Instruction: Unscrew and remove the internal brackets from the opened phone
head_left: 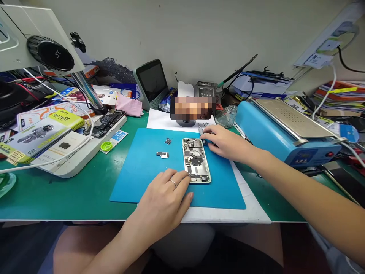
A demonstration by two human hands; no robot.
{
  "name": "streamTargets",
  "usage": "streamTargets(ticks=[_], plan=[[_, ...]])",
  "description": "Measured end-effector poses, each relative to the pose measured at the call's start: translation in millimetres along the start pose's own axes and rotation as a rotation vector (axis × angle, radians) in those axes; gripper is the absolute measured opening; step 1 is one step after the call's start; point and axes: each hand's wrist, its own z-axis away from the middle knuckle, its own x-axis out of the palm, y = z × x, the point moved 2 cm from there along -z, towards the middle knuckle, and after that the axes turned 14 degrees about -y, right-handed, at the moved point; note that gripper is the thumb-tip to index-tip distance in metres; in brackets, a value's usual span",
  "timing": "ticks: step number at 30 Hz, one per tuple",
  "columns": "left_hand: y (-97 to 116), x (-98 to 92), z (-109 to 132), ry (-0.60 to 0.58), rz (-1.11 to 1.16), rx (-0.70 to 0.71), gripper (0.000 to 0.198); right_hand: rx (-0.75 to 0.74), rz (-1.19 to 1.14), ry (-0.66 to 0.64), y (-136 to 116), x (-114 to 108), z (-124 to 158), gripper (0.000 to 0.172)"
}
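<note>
An opened smartphone with a pale green frame lies on the blue mat, its inner parts exposed. My left hand, a ring on one finger, rests by the phone's lower left corner with the fingertips at its edge and the thumb apart. Beyond the phone's upper right corner, my right hand curls its fingers round a small grey and dark item, mostly hidden, whose kind I cannot make out. Left of the phone lie a small circuit-board part and a little heap of tiny metal pieces.
A blue heating-plate machine stands to the right, with a glass jar beside it. A phone on a stand and a grey screen device are behind the mat. A microscope stand and battery packages crowd the left.
</note>
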Motion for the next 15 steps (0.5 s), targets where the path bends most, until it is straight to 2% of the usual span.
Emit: streamTargets(ticks=[7, 15], plan=[[-0.8, -2.0, -1.0, -0.005, 0.008, -0.034, 0.024, -0.018, 0.065, -0.006, 7.2, 3.3, 0.1, 0.031], [-0.4, -1.8, -2.0, -0.041, -0.009, -0.008, 0.031, -0.160, 0.184, 0.011, 8.3, 3.0, -2.0, 0.038]])
